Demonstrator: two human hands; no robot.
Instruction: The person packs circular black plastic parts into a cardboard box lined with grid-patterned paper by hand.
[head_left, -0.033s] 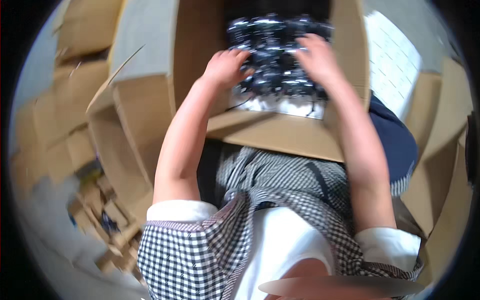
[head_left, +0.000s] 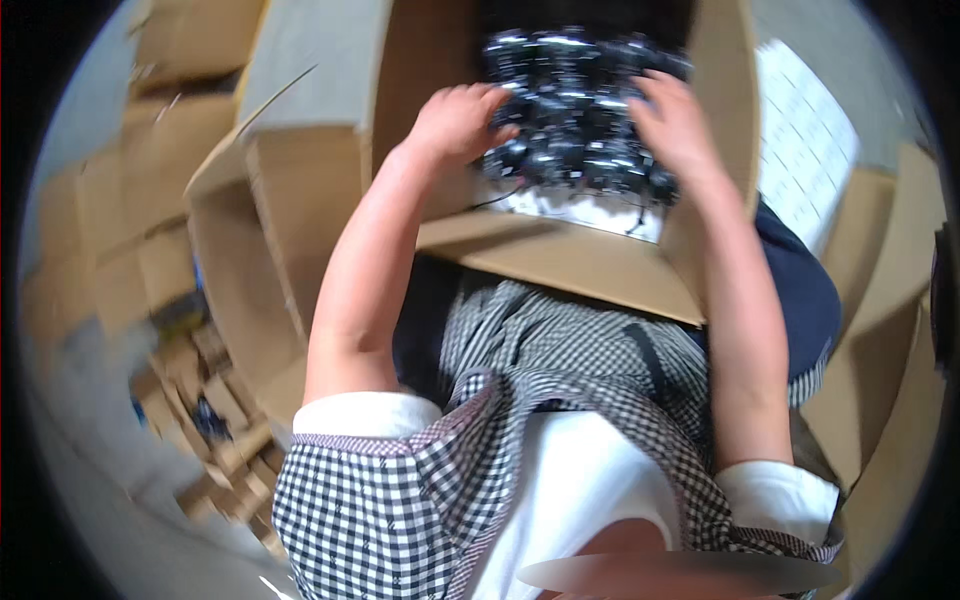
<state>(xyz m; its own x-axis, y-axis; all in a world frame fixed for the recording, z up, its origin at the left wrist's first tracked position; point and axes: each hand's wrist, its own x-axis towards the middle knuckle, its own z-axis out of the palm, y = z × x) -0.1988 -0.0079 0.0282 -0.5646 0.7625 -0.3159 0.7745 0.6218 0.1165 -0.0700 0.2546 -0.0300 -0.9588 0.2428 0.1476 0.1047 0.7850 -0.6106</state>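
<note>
**Both hands around a bundle of small black parts in a carton**

Looking down, I see an open cardboard carton resting against the person's lap. Inside, toward its far wall, sits a glossy black cluster of small parts. The left hand presses its left side, fingers curled; the right hand cups its right side, fingers spread. The cluster lies between them, probably gripped so to stay together. More cartons stand left.

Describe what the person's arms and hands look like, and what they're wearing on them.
Both hands, left and right, are bare, with no gloves, and the forearms are bare too. Short white sleeves end above the elbows, under a black-and-white checked apron. No watch or jewellery shows.
</note>
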